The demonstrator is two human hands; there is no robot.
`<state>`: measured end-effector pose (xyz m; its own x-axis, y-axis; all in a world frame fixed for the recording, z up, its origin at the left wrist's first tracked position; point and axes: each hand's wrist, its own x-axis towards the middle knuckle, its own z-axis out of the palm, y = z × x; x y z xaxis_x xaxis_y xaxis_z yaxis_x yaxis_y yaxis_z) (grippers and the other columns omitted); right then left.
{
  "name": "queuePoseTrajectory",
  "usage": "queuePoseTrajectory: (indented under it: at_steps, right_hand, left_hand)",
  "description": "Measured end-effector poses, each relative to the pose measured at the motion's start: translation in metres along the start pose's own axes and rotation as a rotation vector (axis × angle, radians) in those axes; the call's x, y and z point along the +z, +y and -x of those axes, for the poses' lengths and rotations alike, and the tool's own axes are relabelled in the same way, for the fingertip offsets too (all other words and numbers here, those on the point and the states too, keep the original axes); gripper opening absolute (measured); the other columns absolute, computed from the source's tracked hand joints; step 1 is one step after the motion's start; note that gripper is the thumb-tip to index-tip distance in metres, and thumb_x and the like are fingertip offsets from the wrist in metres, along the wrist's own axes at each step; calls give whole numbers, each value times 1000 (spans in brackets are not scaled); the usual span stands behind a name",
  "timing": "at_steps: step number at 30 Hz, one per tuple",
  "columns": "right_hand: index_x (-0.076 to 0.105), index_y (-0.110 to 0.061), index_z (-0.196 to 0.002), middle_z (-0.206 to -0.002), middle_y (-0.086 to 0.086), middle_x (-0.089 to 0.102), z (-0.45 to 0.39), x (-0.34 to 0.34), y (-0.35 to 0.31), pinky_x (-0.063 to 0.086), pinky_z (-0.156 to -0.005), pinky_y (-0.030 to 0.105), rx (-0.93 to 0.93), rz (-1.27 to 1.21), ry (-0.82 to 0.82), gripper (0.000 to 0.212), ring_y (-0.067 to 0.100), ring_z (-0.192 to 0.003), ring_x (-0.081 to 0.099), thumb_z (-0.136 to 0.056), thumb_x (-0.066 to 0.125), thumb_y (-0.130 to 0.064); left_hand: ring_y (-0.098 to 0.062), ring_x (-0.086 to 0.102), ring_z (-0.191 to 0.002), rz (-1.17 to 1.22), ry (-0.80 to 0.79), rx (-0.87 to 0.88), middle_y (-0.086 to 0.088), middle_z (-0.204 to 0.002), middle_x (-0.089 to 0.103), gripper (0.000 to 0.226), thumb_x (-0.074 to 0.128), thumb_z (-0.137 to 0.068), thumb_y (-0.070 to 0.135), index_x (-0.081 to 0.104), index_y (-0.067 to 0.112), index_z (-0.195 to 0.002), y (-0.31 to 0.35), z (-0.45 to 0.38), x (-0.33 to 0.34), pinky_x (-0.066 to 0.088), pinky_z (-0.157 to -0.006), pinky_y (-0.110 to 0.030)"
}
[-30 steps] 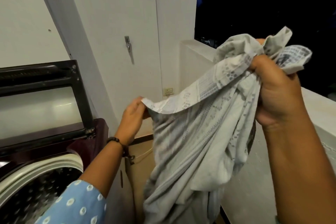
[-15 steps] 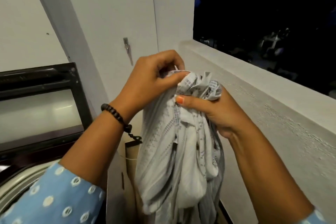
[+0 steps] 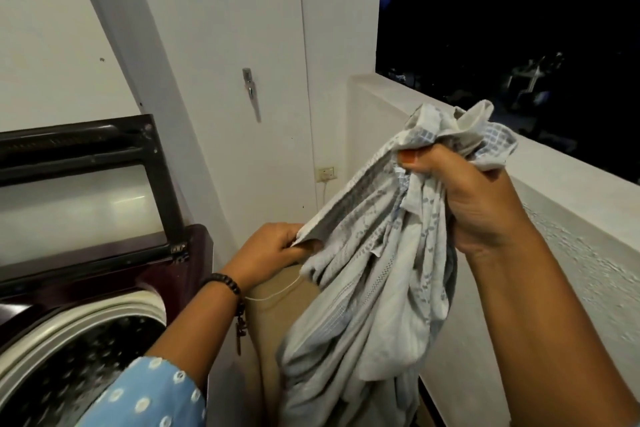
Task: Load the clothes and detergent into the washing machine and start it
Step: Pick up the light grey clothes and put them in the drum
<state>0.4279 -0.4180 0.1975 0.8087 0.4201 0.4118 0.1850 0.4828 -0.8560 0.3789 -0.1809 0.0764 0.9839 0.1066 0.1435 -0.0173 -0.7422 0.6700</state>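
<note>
Gathering a patterned grey cloth (image 3: 374, 274): right hand (image 3: 474, 204) fisting the bunched top, left hand (image 3: 273, 250) pinching an edge; best bundling loose folds before dropping into open washer drum (image 3: 72, 357) at left.

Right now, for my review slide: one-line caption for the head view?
Both hands, left and right, hold a grey patterned cloth beside the open washing machine.

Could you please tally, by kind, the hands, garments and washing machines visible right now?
Hands: 2, the left hand and the right hand
Garments: 1, the grey patterned cloth
Washing machines: 1, the washing machine, lid open
Total: 4
</note>
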Motion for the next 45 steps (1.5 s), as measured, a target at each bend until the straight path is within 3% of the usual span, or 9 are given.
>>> queuePoseTrajectory:
  at_steps: [6,13,19,22,26,33,36,39,45]
  right_hand:
    - [75,-22,-58,-64,-4,70,6,-11,-5,58,-61,31,56,-81,42,15,14,-61,68,-45,75,-14]
    - [70,-15,-100,-107,9,69,-6,-41,-19,56,-85,42,-5,-279,-21,37,31,-104,66,-63,73,-13]
    - [48,8,-129,-127,27,52,-30,-85,-17,41,-101,52,67,-554,-31,61,43,-128,46,-81,70,-23]
    - [59,-5,-104,-100,11,67,-32,-72,2,56,-78,35,-12,-339,336,34,27,-98,67,-76,71,-21]
    - [64,-13,-82,-71,0,71,-28,-42,25,57,-62,30,95,-167,427,8,15,-67,70,-89,61,-11]
    - [64,-19,-114,-93,-8,74,-13,-11,49,57,-74,24,122,436,-345,56,6,-86,70,-61,83,-26]
    - [72,-20,-93,-87,-2,74,-11,-9,75,57,-76,32,154,876,-535,26,10,-82,70,-71,85,-26]
    - [69,-25,-72,-68,-6,70,-13,-21,80,50,-61,23,162,784,-424,14,8,-65,65,-79,76,-16]
    - [78,-22,-79,-82,4,76,-24,-23,58,56,-84,44,205,92,52,17,24,-81,73,-63,75,-20]
  left_hand:
    - [-28,64,-87,-315,-6,-207,-7,-91,69,13,61,-88,30,67,19,-83,-27,-10,-12,50,-76,-38]
    - [-39,53,-105,-384,967,-80,-27,-114,55,32,49,-86,-8,62,1,-114,3,-28,-135,41,-83,-37]
    - [-24,57,-81,-11,372,-155,-1,-81,67,9,59,-90,17,67,17,-84,-9,-5,-129,43,-74,-35]
    - [-19,54,-74,224,299,-48,-9,-77,63,53,66,-79,54,67,1,-87,24,-2,-120,43,-67,-31]
    - [-13,52,-68,269,388,75,-5,-73,60,34,59,-90,41,66,9,-79,79,-5,-120,43,-61,-17]
    - [-12,57,-68,373,504,185,-2,-73,64,34,52,-98,30,64,3,-81,116,-2,-118,48,-64,-20]
    - [-12,57,-65,437,586,186,-4,-73,61,27,50,-99,29,62,15,-81,118,0,-123,49,-62,-18]
    - [-8,60,-66,483,594,165,-1,-75,64,25,51,-98,32,64,15,-84,113,5,-129,51,-64,-18]
    - [-7,56,-64,464,450,135,7,-68,62,19,57,-95,25,64,16,-80,99,5,-111,46,-62,-17]
